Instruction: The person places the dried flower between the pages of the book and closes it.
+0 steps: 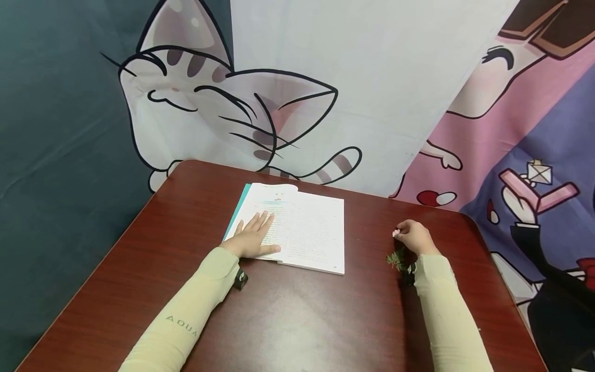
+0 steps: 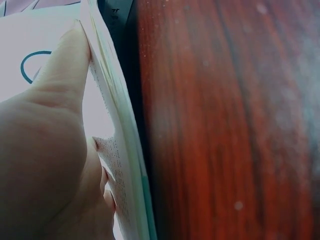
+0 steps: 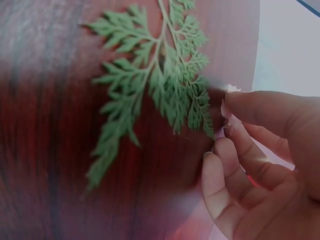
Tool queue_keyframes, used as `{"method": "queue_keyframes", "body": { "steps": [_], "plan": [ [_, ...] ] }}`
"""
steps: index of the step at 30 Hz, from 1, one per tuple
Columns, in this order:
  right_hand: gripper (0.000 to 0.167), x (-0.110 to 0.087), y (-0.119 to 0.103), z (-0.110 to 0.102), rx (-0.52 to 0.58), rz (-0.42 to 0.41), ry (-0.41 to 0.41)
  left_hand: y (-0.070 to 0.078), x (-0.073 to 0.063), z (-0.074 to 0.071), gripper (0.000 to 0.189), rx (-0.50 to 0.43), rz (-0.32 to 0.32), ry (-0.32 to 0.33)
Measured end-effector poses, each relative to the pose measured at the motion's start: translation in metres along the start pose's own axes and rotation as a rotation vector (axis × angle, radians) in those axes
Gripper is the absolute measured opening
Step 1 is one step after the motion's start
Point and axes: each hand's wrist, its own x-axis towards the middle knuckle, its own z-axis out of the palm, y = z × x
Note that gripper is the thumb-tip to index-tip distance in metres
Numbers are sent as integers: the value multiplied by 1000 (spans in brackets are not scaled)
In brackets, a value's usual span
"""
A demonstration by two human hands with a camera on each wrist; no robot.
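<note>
An open book with printed pages and a teal cover edge lies on the table. My left hand rests on its left page with fingers spread and straight; in the left wrist view the thumb lies along the page's lower edge. Farther right, my right hand pinches a small pale pink, ragged-edged piece between thumb and fingers. Most of that piece is hidden by the fingertips, and its exact kind cannot be told. Beside the right wrist is a green, finely divided leaf sprig, apart from the pinching fingertips.
The dark red-brown wooden table has rounded far corners. Behind it hangs a cloth backdrop with cartoon cats and other figures. A dark device is strapped at the left wrist.
</note>
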Motion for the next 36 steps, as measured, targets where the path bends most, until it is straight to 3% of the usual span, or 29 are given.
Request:
{"method": "queue_keyframes", "body": {
  "steps": [8, 20, 36],
  "plan": [
    [12, -2, 1, 0, 25, 27, -8, -1, 0, 1, 102, 9, 2, 1],
    [13, -6, -9, 1, 41, -7, 30, -1, 1, 1, 106, 19, 8, 6],
    [12, -8, -39, 11, 154, -48, 75, 2, -1, -2, 102, 1, 7, 6]
  ]
}}
